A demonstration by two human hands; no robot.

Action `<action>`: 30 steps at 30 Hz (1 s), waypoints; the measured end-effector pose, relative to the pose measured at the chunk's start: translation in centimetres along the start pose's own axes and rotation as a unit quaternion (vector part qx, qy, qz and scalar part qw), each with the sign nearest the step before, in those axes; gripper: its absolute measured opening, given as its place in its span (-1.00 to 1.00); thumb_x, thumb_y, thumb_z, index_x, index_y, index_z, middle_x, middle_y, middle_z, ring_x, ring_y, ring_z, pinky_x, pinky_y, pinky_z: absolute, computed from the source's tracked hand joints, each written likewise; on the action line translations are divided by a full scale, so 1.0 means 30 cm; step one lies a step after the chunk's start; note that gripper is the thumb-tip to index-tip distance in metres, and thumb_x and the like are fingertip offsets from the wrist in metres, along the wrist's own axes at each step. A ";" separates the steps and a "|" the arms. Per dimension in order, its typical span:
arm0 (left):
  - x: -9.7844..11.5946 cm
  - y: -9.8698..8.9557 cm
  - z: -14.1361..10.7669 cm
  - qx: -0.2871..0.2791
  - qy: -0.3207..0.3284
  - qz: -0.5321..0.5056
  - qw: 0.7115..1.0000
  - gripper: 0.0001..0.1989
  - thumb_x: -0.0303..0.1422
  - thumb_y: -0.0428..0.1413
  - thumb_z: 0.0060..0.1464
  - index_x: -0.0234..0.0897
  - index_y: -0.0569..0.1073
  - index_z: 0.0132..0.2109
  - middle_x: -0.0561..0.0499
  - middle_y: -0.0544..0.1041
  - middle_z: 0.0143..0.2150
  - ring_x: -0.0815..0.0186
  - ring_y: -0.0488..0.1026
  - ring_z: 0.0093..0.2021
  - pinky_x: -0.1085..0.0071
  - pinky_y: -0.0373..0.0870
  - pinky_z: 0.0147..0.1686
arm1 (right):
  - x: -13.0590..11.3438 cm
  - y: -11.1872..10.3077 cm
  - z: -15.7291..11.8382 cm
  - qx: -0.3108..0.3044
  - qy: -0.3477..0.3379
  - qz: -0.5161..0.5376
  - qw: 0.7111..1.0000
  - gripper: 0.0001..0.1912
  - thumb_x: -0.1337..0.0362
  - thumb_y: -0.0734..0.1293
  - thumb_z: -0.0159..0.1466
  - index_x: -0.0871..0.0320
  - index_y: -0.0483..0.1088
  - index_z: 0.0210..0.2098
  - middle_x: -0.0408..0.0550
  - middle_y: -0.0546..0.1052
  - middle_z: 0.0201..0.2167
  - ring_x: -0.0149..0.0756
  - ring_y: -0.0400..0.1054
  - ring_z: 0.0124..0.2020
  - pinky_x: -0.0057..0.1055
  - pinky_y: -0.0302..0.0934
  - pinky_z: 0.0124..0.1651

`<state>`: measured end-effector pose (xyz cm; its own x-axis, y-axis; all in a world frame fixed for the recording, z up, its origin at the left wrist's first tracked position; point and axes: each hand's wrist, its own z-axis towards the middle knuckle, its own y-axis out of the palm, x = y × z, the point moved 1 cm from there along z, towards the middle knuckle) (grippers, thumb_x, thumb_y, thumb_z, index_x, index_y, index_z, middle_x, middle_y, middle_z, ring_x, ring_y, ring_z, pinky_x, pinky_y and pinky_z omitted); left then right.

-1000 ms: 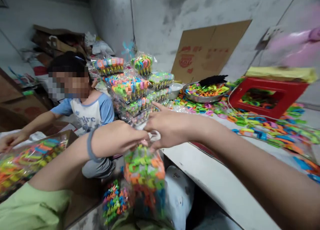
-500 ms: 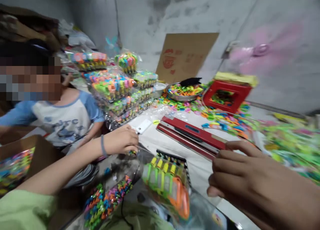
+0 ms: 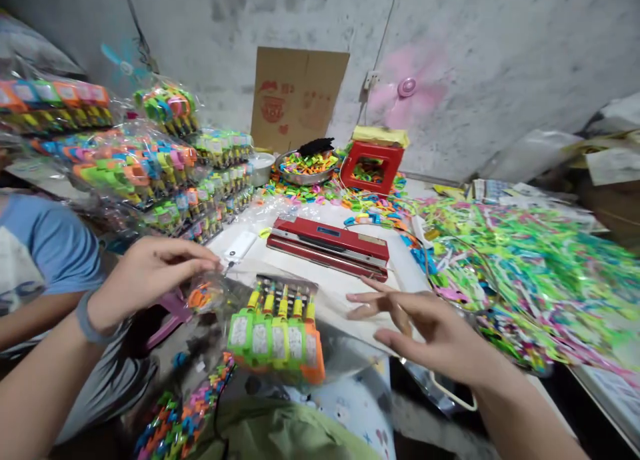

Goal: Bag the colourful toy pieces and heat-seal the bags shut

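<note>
My left hand [image 3: 157,277] is closed in a pinch on the upper left corner of a clear plastic bag [image 3: 340,363]. Inside the bag lies a row of green and orange plastic toys [image 3: 277,337] with yellow stems in a dark strip. The bag hangs over my lap at the table's front edge. My right hand [image 3: 425,327] is open, fingers spread, just right of the bag, with nothing visible in it. Beyond both hands, a red bag sealer [image 3: 327,243] lies on the white table.
Filled bags of toys [image 3: 135,163] are stacked at left, beside a person in a blue-sleeved shirt [image 3: 55,240]. A white power bank-like device [image 3: 241,247] lies left of the sealer. Loose colourful pieces [image 3: 540,273] cover the right side. A pink fan [image 3: 407,87] spins behind a red frame [image 3: 347,170].
My view has swung right. My right hand has gone from curled fingers near the sealer's right end to spread fingers beside the bag. The bagged toys now sit more level.
</note>
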<state>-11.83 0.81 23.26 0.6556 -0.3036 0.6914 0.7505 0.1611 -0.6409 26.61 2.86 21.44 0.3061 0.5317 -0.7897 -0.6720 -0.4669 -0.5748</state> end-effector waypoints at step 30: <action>-0.532 0.774 0.278 -0.045 -0.380 -0.491 0.782 -0.68 -0.24 0.26 0.05 -0.27 0.46 -0.07 -0.09 0.55 -0.05 0.34 0.52 -0.08 0.48 0.42 -0.01 | 0.813 0.384 0.021 0.551 0.286 0.370 0.691 -0.55 -0.12 0.34 0.13 0.01 0.21 -0.16 -0.11 0.46 -0.25 -0.30 0.42 -0.25 -0.37 0.37 -0.20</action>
<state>-4.16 17.22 0.12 -0.3486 0.4122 0.8417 0.9367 0.1236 0.3275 25.91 10.91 -4.31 -0.3915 -0.0788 -0.9168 -0.7966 0.5278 0.2948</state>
